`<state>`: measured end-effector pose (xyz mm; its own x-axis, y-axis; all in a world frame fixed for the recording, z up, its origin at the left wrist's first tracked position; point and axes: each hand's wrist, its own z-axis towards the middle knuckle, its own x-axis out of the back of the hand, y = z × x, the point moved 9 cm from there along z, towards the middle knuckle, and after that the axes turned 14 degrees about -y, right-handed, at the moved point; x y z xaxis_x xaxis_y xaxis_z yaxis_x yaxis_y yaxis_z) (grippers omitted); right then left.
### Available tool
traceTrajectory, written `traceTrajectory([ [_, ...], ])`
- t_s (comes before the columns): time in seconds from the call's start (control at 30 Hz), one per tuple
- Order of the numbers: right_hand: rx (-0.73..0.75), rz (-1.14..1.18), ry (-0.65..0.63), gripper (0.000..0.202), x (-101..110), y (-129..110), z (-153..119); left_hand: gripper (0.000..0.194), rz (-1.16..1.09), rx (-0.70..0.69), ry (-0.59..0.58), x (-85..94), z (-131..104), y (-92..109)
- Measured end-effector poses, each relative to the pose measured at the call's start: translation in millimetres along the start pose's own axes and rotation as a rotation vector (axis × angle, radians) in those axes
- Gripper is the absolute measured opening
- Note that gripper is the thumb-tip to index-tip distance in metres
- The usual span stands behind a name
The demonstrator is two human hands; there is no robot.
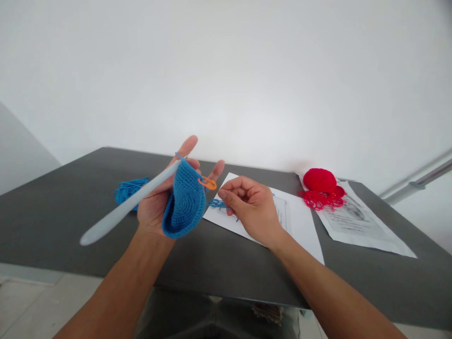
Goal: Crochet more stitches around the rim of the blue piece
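My left hand [155, 207] is turned palm up, fingers partly spread, and holds a cupped blue crochet piece [187, 202]. A crochet hook [130, 205] with a thick pale handle slants from the top edge of the piece down to the left. Clipped to the right edge of the piece is an orange stitch marker [207, 183]. My right hand [252, 207] is just right of the marker, thumb and forefinger pinched together. Loose blue yarn strands [219, 203] show beside its fingers. Whether the pinch holds any yarn I cannot make out.
A blue yarn ball [129, 190] sits behind my left wrist on the dark table [70, 202]. Under my right hand lies a printed white sheet [303, 226]. Farther right, a red yarn ball [319, 180] and red looped yarn rest on another printed sheet [370, 230]. A white wall stands behind.
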<state>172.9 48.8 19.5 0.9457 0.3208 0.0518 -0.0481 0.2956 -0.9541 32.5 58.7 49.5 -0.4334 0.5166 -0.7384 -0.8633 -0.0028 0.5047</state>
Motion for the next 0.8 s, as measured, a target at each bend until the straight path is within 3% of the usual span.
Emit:
traceTrajectory([
  [0.23,-0.057,0.151,-0.102,0.036,-10.4,3.7,1.7,0.072,-0.012,-0.017,-0.023,-10.1,2.8,11.3],
  [0.43,-0.098,0.309,-0.292,0.064,-41.8,13.6,10.5,0.075,-0.062,-0.034,-0.025,-14.8,-1.0,4.0],
  [0.63,-0.038,0.247,-0.330,0.052,-53.9,16.7,23.0,0.075,0.023,-0.003,-0.035,-13.7,-2.1,6.9],
  [0.8,0.083,-0.082,-0.438,0.038,-75.1,19.3,53.8,0.073,0.040,-0.086,-0.034,-29.1,5.9,39.1],
])
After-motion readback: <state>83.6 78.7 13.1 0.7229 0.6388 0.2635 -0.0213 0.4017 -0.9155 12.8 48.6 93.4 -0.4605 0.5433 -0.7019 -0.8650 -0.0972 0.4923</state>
